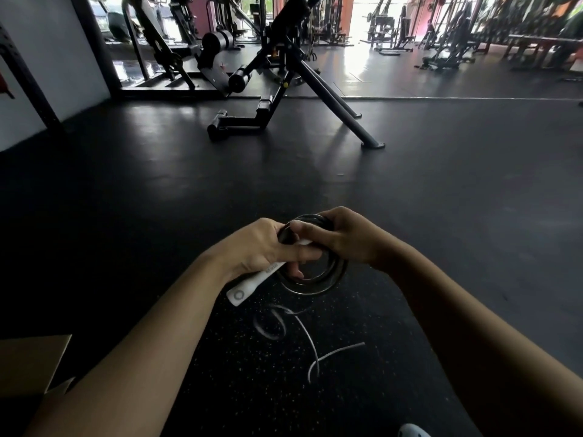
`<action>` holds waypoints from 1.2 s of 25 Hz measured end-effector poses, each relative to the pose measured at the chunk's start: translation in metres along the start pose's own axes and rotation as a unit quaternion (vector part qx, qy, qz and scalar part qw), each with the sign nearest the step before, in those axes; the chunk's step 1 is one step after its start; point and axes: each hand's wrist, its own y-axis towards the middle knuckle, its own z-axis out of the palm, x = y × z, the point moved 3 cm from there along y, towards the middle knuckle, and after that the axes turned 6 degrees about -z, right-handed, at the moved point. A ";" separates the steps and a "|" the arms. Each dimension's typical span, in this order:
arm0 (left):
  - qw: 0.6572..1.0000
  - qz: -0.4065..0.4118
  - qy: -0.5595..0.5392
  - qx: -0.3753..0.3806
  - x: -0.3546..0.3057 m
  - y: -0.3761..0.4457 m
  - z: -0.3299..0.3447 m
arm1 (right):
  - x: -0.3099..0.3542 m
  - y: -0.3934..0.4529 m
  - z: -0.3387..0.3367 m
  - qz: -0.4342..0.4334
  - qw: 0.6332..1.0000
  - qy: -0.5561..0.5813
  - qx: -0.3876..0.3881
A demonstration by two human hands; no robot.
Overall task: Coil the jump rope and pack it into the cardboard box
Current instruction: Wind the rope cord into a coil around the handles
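Observation:
The jump rope's dark cord is wound into a round coil (318, 283) held above the floor between both hands. My left hand (265, 247) grips the white handle (252, 285) together with the coil's left side. My right hand (344, 238) is closed over the top right of the coil, thumb pressing on the strands. A loose pale stretch of rope (310, 342) hangs below the coil and trails in loops on the floor. The cardboard box (31, 361) shows only as an open flap at the lower left, partly behind my left forearm.
A black exercise bench frame (284, 99) stands a few steps ahead on the dark rubber floor (441, 190). More gym machines line the back. A white wall (47, 58) is at the left. A pale shoe tip (413, 430) shows at the bottom edge.

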 end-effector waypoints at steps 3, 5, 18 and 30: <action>0.999 0.029 -0.013 -0.028 -0.010 -0.007 -0.008 | -0.002 -0.005 -0.009 0.028 0.996 0.062 -0.061; 0.989 0.083 -0.103 -0.069 -0.018 -0.011 -0.020 | -0.006 -0.009 -0.020 0.025 0.985 0.130 -0.109; 0.798 0.083 -0.426 -0.418 -0.024 0.000 0.022 | 0.006 -0.002 0.056 -0.011 0.937 0.269 -0.221; 0.865 0.089 -0.409 -0.277 -0.005 0.006 0.016 | -0.001 0.005 0.033 0.057 0.922 0.285 -0.255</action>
